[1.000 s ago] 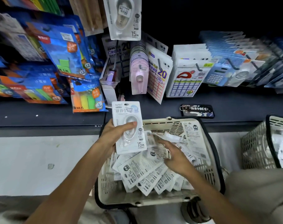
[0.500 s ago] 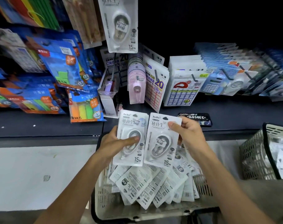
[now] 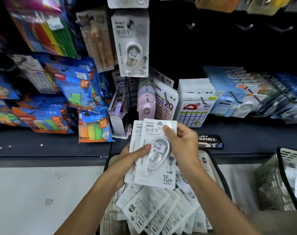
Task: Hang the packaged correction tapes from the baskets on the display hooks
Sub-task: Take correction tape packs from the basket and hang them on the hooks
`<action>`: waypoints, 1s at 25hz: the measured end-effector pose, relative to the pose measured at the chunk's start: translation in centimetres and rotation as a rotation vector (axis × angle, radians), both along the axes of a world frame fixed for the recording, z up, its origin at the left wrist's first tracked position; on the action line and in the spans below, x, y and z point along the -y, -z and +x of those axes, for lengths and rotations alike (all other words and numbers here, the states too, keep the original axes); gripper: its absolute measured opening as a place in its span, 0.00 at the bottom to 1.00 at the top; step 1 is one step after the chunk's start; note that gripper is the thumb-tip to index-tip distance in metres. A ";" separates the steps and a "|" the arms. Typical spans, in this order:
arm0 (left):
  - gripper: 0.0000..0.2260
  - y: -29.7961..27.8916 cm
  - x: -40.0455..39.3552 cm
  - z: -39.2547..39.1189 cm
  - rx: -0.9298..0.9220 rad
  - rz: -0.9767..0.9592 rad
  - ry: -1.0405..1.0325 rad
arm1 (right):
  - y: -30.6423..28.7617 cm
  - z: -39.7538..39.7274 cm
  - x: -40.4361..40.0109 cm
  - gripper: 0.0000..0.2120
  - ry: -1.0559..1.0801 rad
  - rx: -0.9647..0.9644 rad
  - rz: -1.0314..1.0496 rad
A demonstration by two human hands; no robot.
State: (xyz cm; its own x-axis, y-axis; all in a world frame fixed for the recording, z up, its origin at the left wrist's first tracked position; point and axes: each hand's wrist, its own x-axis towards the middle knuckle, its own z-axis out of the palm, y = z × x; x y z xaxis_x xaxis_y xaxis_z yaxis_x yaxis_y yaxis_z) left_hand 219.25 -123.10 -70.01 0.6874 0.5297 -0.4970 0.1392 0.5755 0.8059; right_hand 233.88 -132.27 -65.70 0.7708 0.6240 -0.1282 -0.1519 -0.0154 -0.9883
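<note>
- Basket (image 3: pixel 228 189) nearest, full of correction tape packs (image 3: pixel 144 207) lying mostly face down, loose pile.
- Left hand (image 3: pixel 127 158) and right hand (image 3: pixel 183 143) pinch two overlapped packs (image 3: pixel 158 167) above the basket: left thumb on the blister, right thumb near the top edge.
- Packs upright, long axis vertical, print facing the camera, hang holes at the top.
- Advice: square the top holes before lifting to a hook.
- Hung pack (image 3: pixel 130 46) farther up; bare hooks (image 3: pixel 244 27) to its right.

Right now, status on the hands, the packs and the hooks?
Left hand and right hand both grip two stacked correction tape packs over the basket. One pack already hanging. Bare hooks upper right, nothing blocking.
</note>
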 end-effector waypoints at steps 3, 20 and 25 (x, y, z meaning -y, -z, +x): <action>0.30 -1.6 -0.1 0.2 0.076 -0.017 -0.138 | -1.4 -1.3 0.3 0.06 -0.151 -0.209 0.041; 0.38 -15.8 -11.6 -6.4 0.200 0.464 -0.500 | -13.0 0.4 -8.7 0.13 -0.363 0.201 0.167; 0.31 -16.2 -11.5 -5.4 0.268 0.436 -0.498 | -12.7 -0.4 -8.3 0.10 -0.315 0.201 0.165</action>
State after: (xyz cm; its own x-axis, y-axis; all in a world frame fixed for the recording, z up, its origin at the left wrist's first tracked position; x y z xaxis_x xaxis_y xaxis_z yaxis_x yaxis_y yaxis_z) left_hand 213.85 -111.64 -53.79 0.3809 0.9245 -0.0165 -0.2918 0.1371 0.9466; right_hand 233.50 -123.97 -53.01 0.5383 0.8332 0.1267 0.0310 0.1307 -0.9909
